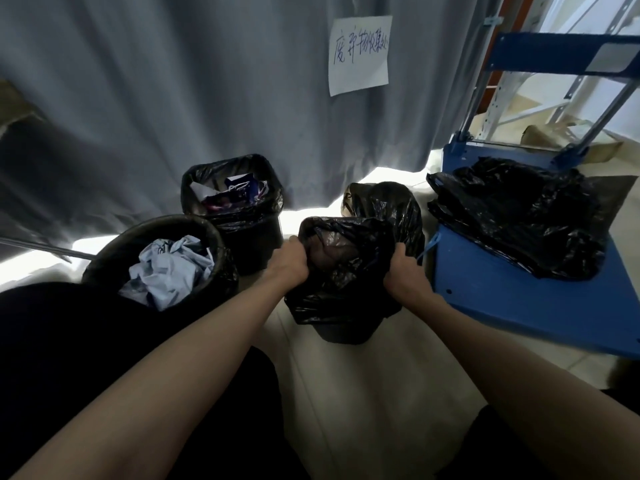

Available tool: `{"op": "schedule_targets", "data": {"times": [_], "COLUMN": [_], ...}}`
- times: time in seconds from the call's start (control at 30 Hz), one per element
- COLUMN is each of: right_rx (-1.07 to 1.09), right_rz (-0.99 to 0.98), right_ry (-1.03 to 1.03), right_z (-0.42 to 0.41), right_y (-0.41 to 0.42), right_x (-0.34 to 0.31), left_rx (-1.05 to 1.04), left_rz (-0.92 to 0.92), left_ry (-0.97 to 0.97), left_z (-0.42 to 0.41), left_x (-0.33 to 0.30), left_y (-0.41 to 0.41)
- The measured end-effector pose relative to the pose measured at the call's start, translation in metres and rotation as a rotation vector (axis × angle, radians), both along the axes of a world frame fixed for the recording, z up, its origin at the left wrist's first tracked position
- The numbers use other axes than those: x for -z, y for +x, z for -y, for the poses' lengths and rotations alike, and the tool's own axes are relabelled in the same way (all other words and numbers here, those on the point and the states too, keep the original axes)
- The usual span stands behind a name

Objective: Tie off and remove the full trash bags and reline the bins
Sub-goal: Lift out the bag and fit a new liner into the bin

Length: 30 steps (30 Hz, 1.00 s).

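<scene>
A small dark bin (341,332) stands on the floor in front of me, draped in a black trash bag (346,271). My left hand (289,261) grips the bag's left edge and my right hand (403,273) grips its right edge, both at the rim. Behind it sits another bulging black bag (384,199). At the left, a round bin (162,261) holds crumpled light blue paper. A square bin (232,206) behind it is lined in black and holds mixed rubbish.
A blue platform cart (519,306) stands at the right with a pile of black bags (519,216) on its deck. A grey curtain (173,81) with a handwritten paper sign (358,53) hangs behind the bins. Pale floor lies between my knees.
</scene>
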State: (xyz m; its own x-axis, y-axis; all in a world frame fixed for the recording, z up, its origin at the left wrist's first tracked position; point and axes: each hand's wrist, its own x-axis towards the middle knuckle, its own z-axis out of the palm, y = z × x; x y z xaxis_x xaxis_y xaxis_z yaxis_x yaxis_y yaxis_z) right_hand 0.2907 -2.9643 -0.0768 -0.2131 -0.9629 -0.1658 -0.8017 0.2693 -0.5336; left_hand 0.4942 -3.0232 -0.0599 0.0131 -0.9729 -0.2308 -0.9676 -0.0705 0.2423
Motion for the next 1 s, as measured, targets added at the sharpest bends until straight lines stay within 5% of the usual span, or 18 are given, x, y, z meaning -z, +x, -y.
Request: {"op": "schedule_targets", "data": {"times": [0.37, 0.57, 1.0], "right_rx": [-0.089, -0.212, -0.335], "right_rz": [0.006, 0.020, 0.115], "right_ry": [-0.017, -0.087, -0.026], "right_z": [0.018, 0.026, 0.040], "right_y": [0.057, 0.079, 0.146], "right_x": [0.002, 0.012, 0.014], "left_rx": [0.006, 0.144, 0.092], "left_rz": [0.136, 0.431, 0.467], "left_ry": [-0.137, -0.237, -0.191], "left_z": [-0.007, -0.013, -0.025], "left_x": [-0.023, -0.017, -0.013], "left_y": [0.072, 0.106, 0.148]}}
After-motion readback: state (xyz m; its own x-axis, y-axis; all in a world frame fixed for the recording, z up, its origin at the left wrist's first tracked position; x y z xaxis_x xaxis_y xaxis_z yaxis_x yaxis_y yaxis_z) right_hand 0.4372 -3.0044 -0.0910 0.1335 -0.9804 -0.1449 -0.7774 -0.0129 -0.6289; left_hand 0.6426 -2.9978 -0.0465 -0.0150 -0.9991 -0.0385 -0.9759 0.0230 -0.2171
